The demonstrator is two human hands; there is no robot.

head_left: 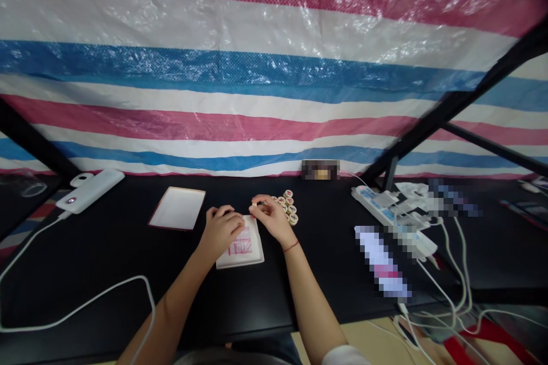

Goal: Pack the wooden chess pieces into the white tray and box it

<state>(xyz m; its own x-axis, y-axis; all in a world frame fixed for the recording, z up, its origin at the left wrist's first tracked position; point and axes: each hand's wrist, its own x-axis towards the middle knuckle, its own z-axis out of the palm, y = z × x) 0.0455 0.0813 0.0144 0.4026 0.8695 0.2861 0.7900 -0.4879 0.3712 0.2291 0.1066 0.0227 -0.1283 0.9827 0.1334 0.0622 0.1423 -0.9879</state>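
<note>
A white tray-like board [240,259] with a pink hand-drawn grid lies on the black table in front of me. My left hand [221,232] rests over its left side, fingers loosely bent and apart; their tips are partly hidden, and I see nothing held in them. Above the board's upper right corner, my right hand [274,221] pinches a small pale xiangqi piece [254,204] between thumb and fingers. Just beyond that hand sits a cluster of round xiangqi pieces [292,210], cream-coloured with red or dark characters, partly covered by the hand.
An open shallow box lid [177,209] lies left of the board. Farther left is a white power bank [89,191] with a cable. On the right are a blurred-out phone [381,262], a power strip [372,201] and loose white cables. Striped sheeting [214,125] hangs behind the table.
</note>
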